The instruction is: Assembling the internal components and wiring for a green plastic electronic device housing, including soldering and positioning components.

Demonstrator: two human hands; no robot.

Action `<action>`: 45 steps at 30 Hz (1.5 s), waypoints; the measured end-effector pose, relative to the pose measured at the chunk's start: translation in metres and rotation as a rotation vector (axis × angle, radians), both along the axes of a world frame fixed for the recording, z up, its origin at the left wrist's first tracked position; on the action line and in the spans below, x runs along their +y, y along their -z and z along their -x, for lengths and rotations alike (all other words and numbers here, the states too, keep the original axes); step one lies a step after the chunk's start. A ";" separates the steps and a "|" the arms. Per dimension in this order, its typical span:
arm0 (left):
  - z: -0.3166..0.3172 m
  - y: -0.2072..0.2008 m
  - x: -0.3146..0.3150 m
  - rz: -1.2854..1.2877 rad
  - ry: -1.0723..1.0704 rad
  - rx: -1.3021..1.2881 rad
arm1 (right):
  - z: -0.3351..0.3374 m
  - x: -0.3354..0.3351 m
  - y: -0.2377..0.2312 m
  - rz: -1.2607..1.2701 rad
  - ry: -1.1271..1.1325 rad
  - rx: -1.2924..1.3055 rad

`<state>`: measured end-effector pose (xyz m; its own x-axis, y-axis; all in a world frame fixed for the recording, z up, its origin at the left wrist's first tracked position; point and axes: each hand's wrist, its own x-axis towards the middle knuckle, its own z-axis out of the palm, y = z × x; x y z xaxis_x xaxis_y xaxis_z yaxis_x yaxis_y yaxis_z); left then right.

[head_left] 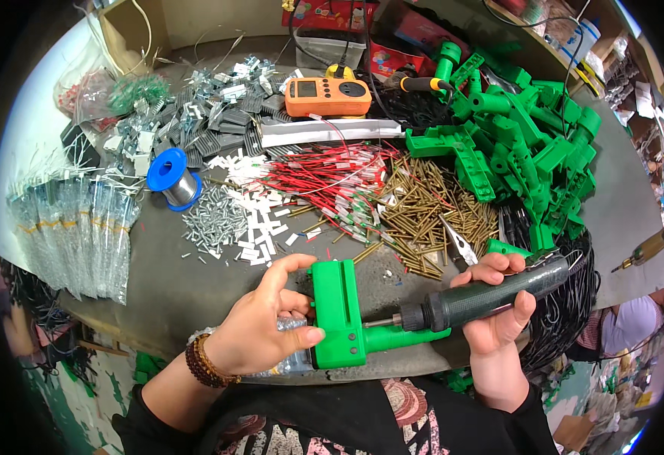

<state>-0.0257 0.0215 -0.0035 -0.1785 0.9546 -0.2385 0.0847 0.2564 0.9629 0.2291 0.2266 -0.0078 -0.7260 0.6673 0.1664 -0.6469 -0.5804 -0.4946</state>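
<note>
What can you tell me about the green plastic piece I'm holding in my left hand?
The green plastic part is a boxy, matte moulded block with a flat face, a small round hole near its lower edge and a narrower arm running right. It sits just above the table's near edge. The left hand grips its left side, and the tip of the dark electric screwdriver in the right hand meets its right side.

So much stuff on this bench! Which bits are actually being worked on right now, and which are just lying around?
In use:
left hand holding the green plastic part
right hand gripping the dark electric screwdriver

Lying about:
orange meter
blue solder spool
red wires
brass pins
pile of green parts
pliers
</note>
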 end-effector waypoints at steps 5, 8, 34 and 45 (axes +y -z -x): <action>0.008 -0.002 0.000 -0.053 0.113 0.025 | 0.001 -0.001 0.001 0.017 -0.011 -0.004; 0.008 -0.003 -0.002 -0.069 0.165 0.018 | 0.002 -0.003 0.003 0.040 -0.007 0.009; -0.033 -0.003 -0.013 -0.833 0.150 1.281 | -0.203 0.123 -0.132 -1.085 0.946 -1.330; -0.048 0.006 -0.014 -0.781 -0.003 1.120 | -0.203 0.135 -0.059 -1.697 1.097 -1.876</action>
<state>0.0224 0.0080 -0.0099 0.0794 0.7723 0.6303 0.9087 -0.3161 0.2728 0.4322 0.3617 0.0507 -0.4168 0.7189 0.5562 0.8689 0.4948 0.0117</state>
